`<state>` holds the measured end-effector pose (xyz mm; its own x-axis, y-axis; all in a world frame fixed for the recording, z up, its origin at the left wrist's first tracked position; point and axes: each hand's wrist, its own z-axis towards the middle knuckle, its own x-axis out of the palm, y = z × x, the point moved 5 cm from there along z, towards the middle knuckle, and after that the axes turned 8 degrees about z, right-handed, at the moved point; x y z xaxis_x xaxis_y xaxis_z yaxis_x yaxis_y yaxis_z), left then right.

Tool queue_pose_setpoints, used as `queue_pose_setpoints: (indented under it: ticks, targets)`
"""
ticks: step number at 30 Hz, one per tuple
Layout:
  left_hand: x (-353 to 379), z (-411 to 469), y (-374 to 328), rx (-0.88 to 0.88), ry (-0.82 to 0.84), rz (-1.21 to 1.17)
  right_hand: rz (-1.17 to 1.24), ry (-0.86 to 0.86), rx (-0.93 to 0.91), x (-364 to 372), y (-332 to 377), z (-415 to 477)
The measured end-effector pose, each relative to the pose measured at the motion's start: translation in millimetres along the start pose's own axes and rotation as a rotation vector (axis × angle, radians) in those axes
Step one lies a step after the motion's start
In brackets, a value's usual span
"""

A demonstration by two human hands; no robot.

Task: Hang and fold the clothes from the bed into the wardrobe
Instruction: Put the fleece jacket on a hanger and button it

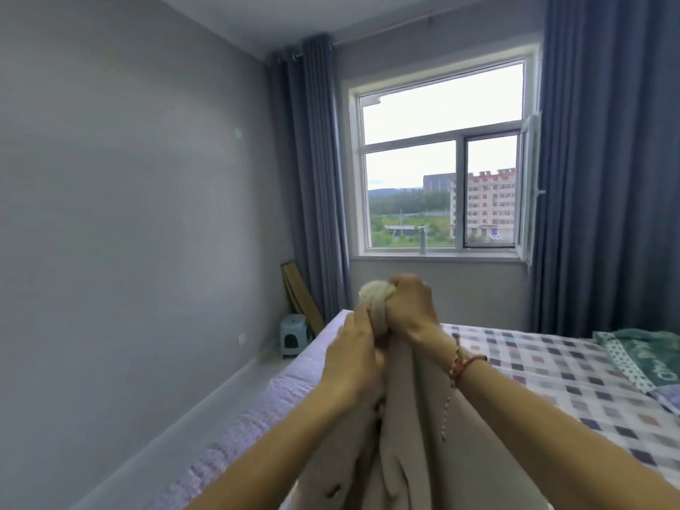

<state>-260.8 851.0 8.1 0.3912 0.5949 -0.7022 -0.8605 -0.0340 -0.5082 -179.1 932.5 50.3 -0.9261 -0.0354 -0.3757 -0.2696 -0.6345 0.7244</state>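
Note:
A beige garment (408, 436) hangs down between my forearms in front of the bed (552, 380). Its top is bunched into a cream, fleecy lump (372, 293). My right hand (410, 301) is raised and grips that bunched top in a fist. My left hand (351, 358) lies against the left side of the cloth just below, its fingers wrapped on the fabric. The lower part of the garment runs out of the frame's bottom edge. No wardrobe or hanger is in view.
The bed has a checked sheet, with a green patterned pillow (647, 357) at the right. A small stool (293, 334) and a leaning board (300, 298) stand in the far corner. A window (441, 163) with blue curtains (316, 178) is ahead. Grey floor runs along the left wall.

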Motion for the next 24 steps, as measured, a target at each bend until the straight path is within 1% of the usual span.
queue_pose_setpoints:
  ticks: [1,2,3,4,5,6,7,8,9,10,12,13,14,15,16,18,19,20,21,22,24]
  targets:
    - [-15.7,8.2,-3.5,-0.016,-0.095,-0.141,0.043,-0.017,-0.073,-9.0,20.8,4.7]
    - [-34.0,15.1,-9.3,0.023,-0.192,-0.179,0.082,-0.011,-0.140,-18.7,41.3,6.9]
    - [-55.3,21.6,-17.5,0.075,-0.278,-0.107,0.131,0.012,-0.197,-27.8,58.7,9.2]
    - [-76.0,27.4,-24.7,0.101,-0.349,-0.050,0.212,0.070,-0.230,-34.2,72.0,9.6]
    - [-97.8,31.2,-34.2,0.128,-0.433,0.012,0.324,0.174,-0.237,-36.1,79.8,7.8]
    - [-118.4,34.9,-45.8,0.162,-0.499,0.064,0.453,0.319,-0.212,-35.6,84.5,2.3]
    - [-138.5,39.3,-60.0,0.186,-0.549,0.105,0.605,0.477,-0.165,-33.2,81.6,-4.9]
    - [-153.3,43.6,-68.3,0.171,-0.578,0.164,0.750,0.618,-0.102,-31.2,74.3,-14.9]
    - [-168.9,45.7,-76.2,0.154,-0.617,0.213,0.814,0.718,-0.025,-28.3,60.8,-27.2]
    - [-181.6,45.4,-81.2,0.137,-0.640,0.259,0.781,0.791,0.054,-23.8,44.8,-42.6]
    - [-199.3,41.5,-82.6,0.107,-0.678,0.370,0.591,0.881,0.258,-17.3,11.1,-76.1]
    - [-204.4,38.3,-80.7,0.089,-0.677,0.419,0.512,0.923,0.324,-15.8,-1.2,-88.9]
    - [-208.6,32.1,-77.5,0.074,-0.672,0.444,0.433,0.934,0.340,-15.9,-8.2,-93.8]
    - [-210.9,26.9,-72.4,0.052,-0.670,0.457,0.320,0.907,0.291,-20.2,-11.9,-88.2]
    - [-214.0,18.2,-63.4,0.022,-0.668,0.467,0.188,0.841,0.202,-26.5,-13.3,-78.9]
    - [-218.4,5.3,-41.3,-0.017,-0.638,0.502,-0.074,0.639,0.006,-43.4,-14.4,-51.7]
    - [-221.1,-4.0,-28.7,-0.024,-0.599,0.543,-0.151,0.560,-0.033,-50.3,-16.0,-42.3]
    - [-224.8,-12.4,-17.2,-0.018,-0.560,0.565,-0.168,0.513,-0.045,-57.2,-15.3,-34.7]
    - [-229.8,-21.3,-9.0,-0.005,-0.520,0.575,-0.147,0.509,-0.049,-64.3,-9.8,-31.9]
    - [-235.6,-30.4,-5.1,0.016,-0.485,0.573,-0.093,0.538,-0.045,-71.1,-2.3,-31.0]
    - [-253.5,-52.5,-3.0,0.041,-0.433,0.544,0.013,0.661,-0.043,-85.2,20.9,-34.9]
